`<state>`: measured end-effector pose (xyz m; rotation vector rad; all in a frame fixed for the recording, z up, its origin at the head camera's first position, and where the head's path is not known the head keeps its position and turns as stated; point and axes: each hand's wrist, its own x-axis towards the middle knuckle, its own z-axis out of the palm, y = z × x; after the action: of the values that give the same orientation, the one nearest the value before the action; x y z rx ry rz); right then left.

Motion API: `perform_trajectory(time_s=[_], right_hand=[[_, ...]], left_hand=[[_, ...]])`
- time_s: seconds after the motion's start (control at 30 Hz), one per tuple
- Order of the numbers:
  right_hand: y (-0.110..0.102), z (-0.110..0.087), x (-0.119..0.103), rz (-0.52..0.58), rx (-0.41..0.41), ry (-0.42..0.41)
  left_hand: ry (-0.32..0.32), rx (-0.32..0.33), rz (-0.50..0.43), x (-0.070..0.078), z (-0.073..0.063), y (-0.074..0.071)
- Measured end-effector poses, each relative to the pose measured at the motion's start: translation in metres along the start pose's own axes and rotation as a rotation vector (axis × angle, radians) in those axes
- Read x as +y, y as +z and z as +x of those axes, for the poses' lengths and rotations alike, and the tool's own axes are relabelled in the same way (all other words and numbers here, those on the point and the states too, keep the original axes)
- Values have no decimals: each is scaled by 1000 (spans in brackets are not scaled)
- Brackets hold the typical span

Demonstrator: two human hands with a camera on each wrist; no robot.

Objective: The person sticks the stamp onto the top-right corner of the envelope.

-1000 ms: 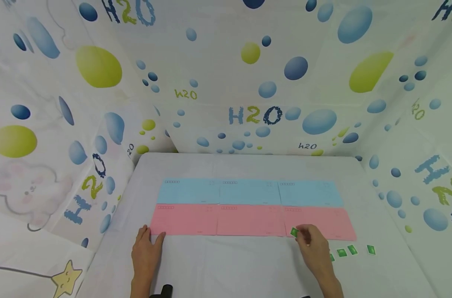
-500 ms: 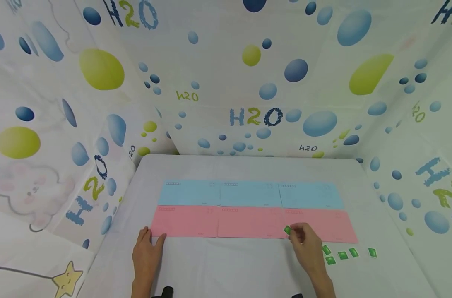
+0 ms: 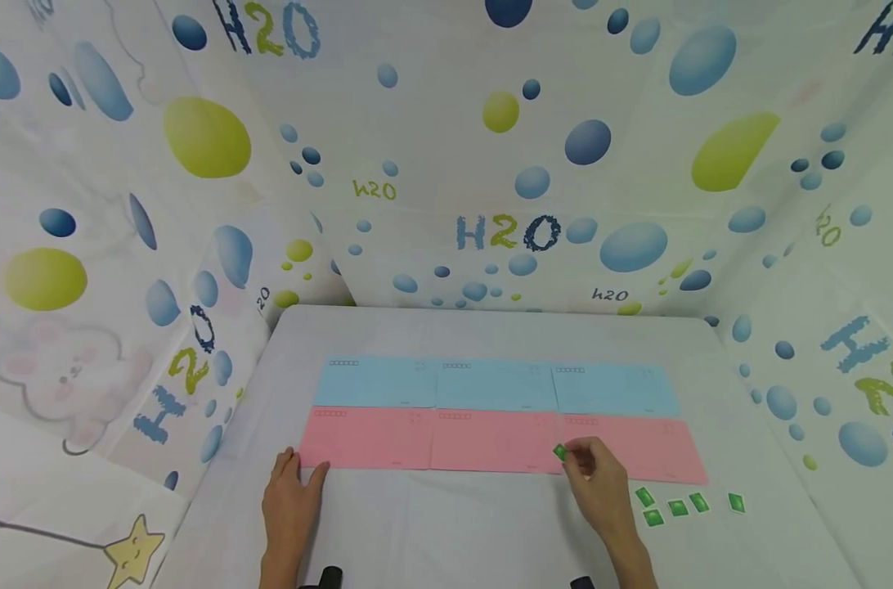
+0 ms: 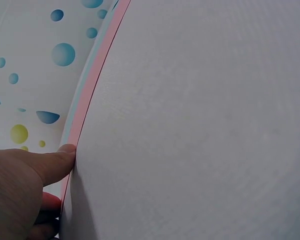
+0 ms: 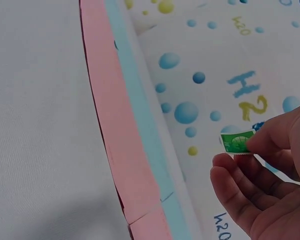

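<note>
Held stamp (image 3: pixel 559 451): a small green piece with a white border, jutting from the fingertips of the right hand, on their left side in the head view.
Right hand (image 3: pixel 597 483): grasping the held stamp near 1 end, the thumb (image 5: pixel 272 137) over part of its face and the fingers (image 5: pixel 232 187) bent below it in the right wrist view.
Stamp over sheets: seen from the head, it sits across the seam where the middle pink sheet (image 3: pixel 494 442) meets the right pink sheet (image 3: pixel 660 454), near their front edge; the right wrist view shows it raised, apart from the paper, against the patterned backdrop (image 3: pixel 417 123).
Left hand (image 3: pixel 292 503): gripping nothing, fingers relaxed and thumb spread, at the front left corner of the left pink sheet (image 3: pixel 369 442); the thumb tip touches the front edge.
Loose stamps (image 3: pixel 678 508): 5 green pieces on the bench (image 3: pixel 483 532), to the right of the right hand; 4 lie grouped in front of the right pink sheet, 1 lies apart, beyond its front right corner.
Blue sheets (image 3: pixel 494 386): 3 in a row directly behind the 3 pink ones, each with small printed boxes at its upper left.
Backdrop print: blue and yellow-green dots with H2O lettering.
</note>
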<state>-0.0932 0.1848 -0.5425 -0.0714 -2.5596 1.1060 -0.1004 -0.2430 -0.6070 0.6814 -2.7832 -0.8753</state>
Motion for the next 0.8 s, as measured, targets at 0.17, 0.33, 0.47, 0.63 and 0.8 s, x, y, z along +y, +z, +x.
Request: perform_trajectory(time_s=[0.17,0.33,0.47,0.63,0.8], right_hand=[[5,2,-1,38,-24,14],[10,4,-1,91,-50,19],[16,7,0,137,-72,31],[20,10,-3,212,-102,40],[24,11,-7,271,-131,47]], left_hand=[[-4,-2,-4,-1,0,0],[10,4,-8,-1,0,-1],[16,11,-10,-1,-1,-2],[18,11,-13,-1,-1,-2],[17,-2,-18,-1,-1,-2]])
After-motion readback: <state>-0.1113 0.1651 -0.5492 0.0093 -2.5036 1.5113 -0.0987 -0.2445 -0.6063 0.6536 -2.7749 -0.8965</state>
